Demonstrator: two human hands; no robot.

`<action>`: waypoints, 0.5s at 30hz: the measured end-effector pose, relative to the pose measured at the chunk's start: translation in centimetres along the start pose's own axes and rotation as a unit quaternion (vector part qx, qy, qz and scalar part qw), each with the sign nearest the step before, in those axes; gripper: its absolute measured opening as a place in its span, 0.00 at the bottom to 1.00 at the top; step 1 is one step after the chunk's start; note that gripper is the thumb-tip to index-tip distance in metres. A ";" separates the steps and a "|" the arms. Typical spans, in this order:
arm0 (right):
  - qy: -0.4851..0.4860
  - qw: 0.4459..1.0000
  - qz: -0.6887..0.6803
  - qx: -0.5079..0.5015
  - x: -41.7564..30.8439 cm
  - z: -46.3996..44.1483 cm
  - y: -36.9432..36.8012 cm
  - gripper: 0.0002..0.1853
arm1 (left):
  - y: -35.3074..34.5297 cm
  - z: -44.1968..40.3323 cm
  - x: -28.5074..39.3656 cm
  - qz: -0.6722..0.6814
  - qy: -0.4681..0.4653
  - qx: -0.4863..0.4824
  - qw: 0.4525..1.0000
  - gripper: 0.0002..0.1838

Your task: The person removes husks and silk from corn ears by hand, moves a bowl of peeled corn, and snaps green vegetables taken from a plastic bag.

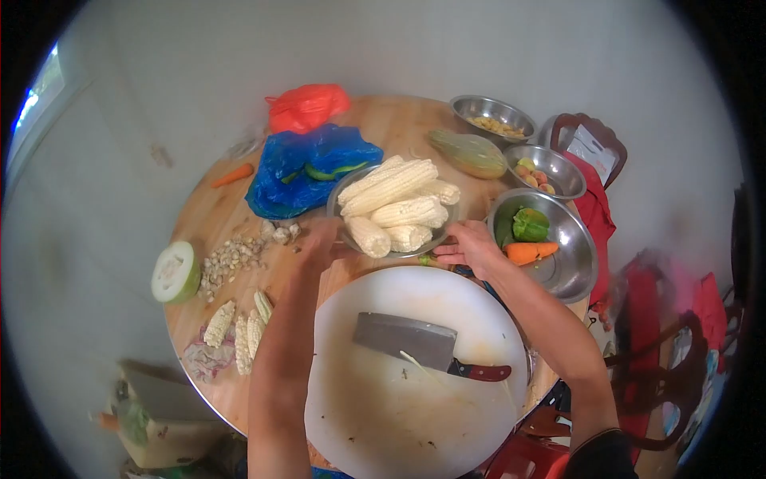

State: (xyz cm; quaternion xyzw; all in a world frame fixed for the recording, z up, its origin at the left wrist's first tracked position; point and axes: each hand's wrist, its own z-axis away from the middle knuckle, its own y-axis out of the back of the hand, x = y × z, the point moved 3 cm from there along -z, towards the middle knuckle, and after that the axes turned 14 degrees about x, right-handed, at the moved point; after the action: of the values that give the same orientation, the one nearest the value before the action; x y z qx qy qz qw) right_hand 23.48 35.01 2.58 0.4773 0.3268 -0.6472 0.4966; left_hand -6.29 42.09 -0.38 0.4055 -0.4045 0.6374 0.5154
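Observation:
A bowl (pixel 336 206) heaped with peeled pale corn cobs (pixel 395 191) stands on the round wooden table, just beyond the cutting board. My left hand (pixel 324 239) grips its near left side, the fingers partly hidden. On the near right side, my right hand (pixel 469 246) has its fingers against the bowl, holding it. Closer to me lies the thick round white cutting board (pixel 375 415). A cleaver (pixel 407 338) with a dark red handle rests flat on it, among small scraps and a thin pale strand.
Left are a cut winter melon (pixel 176 272), garlic cloves (pixel 227 263), small corn pieces (pixel 247 331) and a carrot (pixel 233 176). Blue (pixel 279 172) and red plastic bags (pixel 307 108) lie behind. A squash (pixel 469 153) and metal bowls (pixel 578 271) of food stand right.

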 end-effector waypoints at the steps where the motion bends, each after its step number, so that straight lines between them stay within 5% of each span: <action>1: -0.005 1.000 -0.021 0.007 0.2 -0.3 -0.4 0.19 | -0.1 -0.1 0.1 -0.003 0.004 -0.001 1.000 0.23; 6: -0.022 0.998 -0.047 0.026 0.6 0.3 -1.3 0.27 | 1.5 -3.4 -2.2 0.009 -0.034 -0.064 0.997 0.21; 8: -0.106 0.991 -0.077 0.028 1.1 0.0 -1.6 0.27 | 3.4 -9.6 -5.9 -0.188 -0.303 -0.105 0.928 0.21; 9: -0.106 0.991 -0.076 0.029 1.1 -0.4 -1.5 0.27 | 2.8 -8.0 -5.2 -0.188 -0.302 -0.106 0.929 0.21; 11: -0.108 0.992 -0.068 -0.016 1.2 -1.4 -1.7 0.27 | 1.3 -2.3 -2.2 0.021 -0.131 -0.080 0.988 0.21; 15: -0.096 0.993 -0.060 -0.038 1.5 -3.4 -0.9 0.25 | 0.1 0.8 0.0 0.037 -0.093 -0.027 0.995 0.22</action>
State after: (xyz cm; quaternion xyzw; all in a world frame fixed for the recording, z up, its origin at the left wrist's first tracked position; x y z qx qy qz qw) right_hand 23.56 37.81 0.04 0.3729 0.3300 -0.7061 0.5036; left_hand -6.31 41.32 -0.16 0.4337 -0.4826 0.6044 0.4623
